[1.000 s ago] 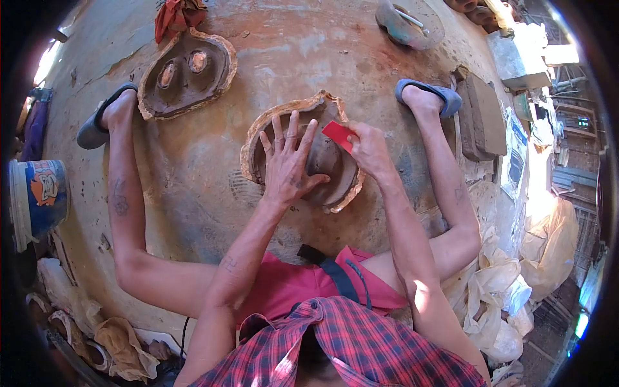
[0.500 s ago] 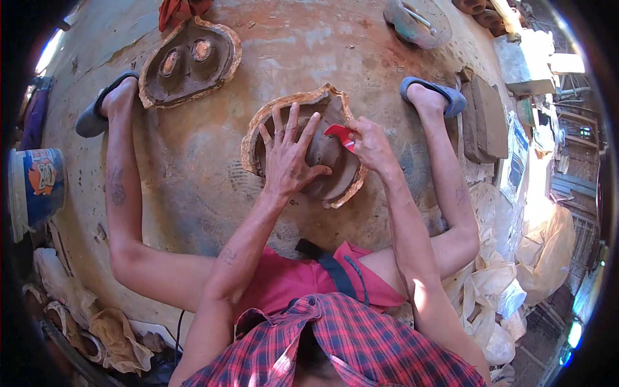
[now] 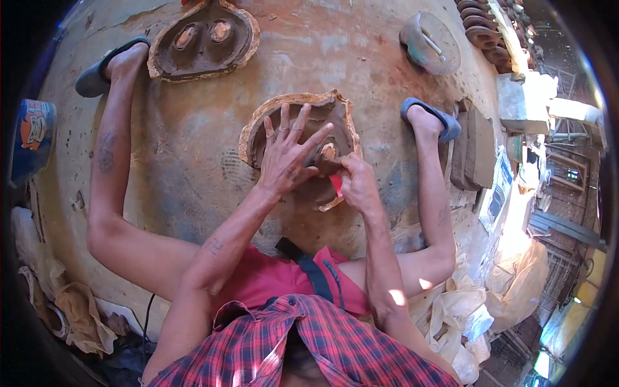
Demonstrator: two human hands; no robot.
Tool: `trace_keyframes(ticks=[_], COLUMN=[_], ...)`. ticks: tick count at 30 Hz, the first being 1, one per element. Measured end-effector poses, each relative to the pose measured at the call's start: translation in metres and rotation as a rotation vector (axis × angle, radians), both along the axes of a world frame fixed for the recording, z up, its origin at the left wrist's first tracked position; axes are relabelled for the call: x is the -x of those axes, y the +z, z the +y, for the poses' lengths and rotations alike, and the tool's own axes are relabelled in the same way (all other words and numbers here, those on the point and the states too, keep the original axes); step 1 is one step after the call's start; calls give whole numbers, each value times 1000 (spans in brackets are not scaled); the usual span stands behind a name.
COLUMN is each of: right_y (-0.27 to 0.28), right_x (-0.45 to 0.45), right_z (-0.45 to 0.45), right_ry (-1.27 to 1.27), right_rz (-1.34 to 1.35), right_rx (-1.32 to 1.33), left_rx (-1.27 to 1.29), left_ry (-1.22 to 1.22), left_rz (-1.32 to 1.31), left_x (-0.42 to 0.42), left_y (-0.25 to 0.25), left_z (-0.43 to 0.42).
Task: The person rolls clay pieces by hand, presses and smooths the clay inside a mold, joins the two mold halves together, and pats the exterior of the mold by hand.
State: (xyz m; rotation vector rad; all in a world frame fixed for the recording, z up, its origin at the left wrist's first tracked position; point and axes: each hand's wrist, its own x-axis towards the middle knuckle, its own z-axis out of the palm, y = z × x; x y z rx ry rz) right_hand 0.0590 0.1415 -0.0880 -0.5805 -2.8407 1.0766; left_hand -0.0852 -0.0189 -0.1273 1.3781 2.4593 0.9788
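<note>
In front of me lies a mould (image 3: 303, 99) with a rough orange rim, lined with dark wet clay. My left hand (image 3: 284, 158) is spread open over its left part, fingers apart. A thin red scraper (image 3: 336, 185) is gripped in my right hand (image 3: 358, 184), low on the mould's right side. Next to my right fingertips, a raised round of clay shows an orange top (image 3: 329, 151). My right hand hides part of the rim. Farther off at the upper left lies a similar clay-lined mould (image 3: 205, 76) with two raised rounds.
Stacked clay slabs (image 3: 478, 149) lie beyond my right foot. A bowl (image 3: 422, 48) with a pale stick stands at the upper right. On the left is a blue bucket (image 3: 32, 138). Plastic bags (image 3: 516, 277) and a paper sack (image 3: 496, 187) crowd the right side.
My right hand has moved inward and down with the scraper, from the right rim to beside the raised round. The orange top now shows. My left hand stays spread; the view has shifted.
</note>
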Motion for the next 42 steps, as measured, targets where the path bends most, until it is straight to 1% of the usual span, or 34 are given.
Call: trace_keyframes(ticks=[1, 2, 3, 4, 5, 6, 7, 8, 10, 11, 12, 13, 14, 16, 17, 18, 20, 22, 24, 30, 32, 33, 37, 39, 40, 42], right_y=[10, 11, 12, 13, 14, 21, 28, 32, 36, 28, 25, 22, 19, 7, 3, 2, -4, -6, -7, -22, -35, -34, -25, -20, -16, -11], right_x=[0, -5, -8, -10, -10, -8, -4, 3, 22, 30, 40, 50, 59, 73, 78, 83, 90, 92, 94, 95, 92, 93, 88, 83, 81, 79], right_z=[-4, -6, -5, -4, -2, -3, -3, -2, 2, 1, -6, -15, -22, -28, -30, -31, -28, -25, -24, -10, -2, -3, -29, -44, -47, -50], right_ry=[-9, -6, -54, -101, -100, -223, -348, -352, -618, -624, -625, -579, -533, -511, -548, -584, -581, -582, -566, -460, -413, -369, -333, -246, -243, -270], right_rz=[-38, -39, 15, 67, 66, 124, 186, 193, 128, 125, 133, 78, 20, 33, 34, 35, 5, -27, -17, -72, -58, -42, -75, -95, -91, -110], right_rx=[29, 24, 170, 318, 320, 413, 504, 504, 451, 444, 445, 428, 411, 368, 350, 331, 311, 285, 290, 298, 290, 285, 274, 203, 197, 314], left_rx=[-5, -51, -98, -101, -285, -466, -526, -524, -766, -763, -854, -944, -942, -287, -103, -103, -64, -47, -5, 7, 6, 6, 53, 35, 29, -67], left_ry=[5, -83, -170, -166, -250, -337, -307, -315, -52, -59, 35, 133, 130, 158, 197, 203, 58, 46, 3, 26, 29, 29, 40, 23, 26, -66], left_rz=[0, -4, -6, -5, -185, -368, -500, -495, -1196, -1189, -1263, -1336, -1334, -699, -559, -557, -198, -249, -147, -110, -107, -101, -124, -157, -153, -123], left_x=[2, 5, 9, 16, 25, 32, 39, 46, 63, 68, 73, 78, 84, 93, 92, 92, 90, 89, 89, 88, 89, 89, 91, 92, 91, 92], left_y=[3, 6, 8, 7, 5, 6, 7, 10, 13, 15, 18, 20, 20, 27, 29, 27, 18, 18, 16, 8, 7, 7, 9, 8, 7, 7], left_z=[-1, -3, -3, -3, -2, -1, 1, 0, -6, -13, -22, -29, -37, -48, -46, -44, -41, -37, -35, -29, -27, -28, -28, -28, -28, -30])
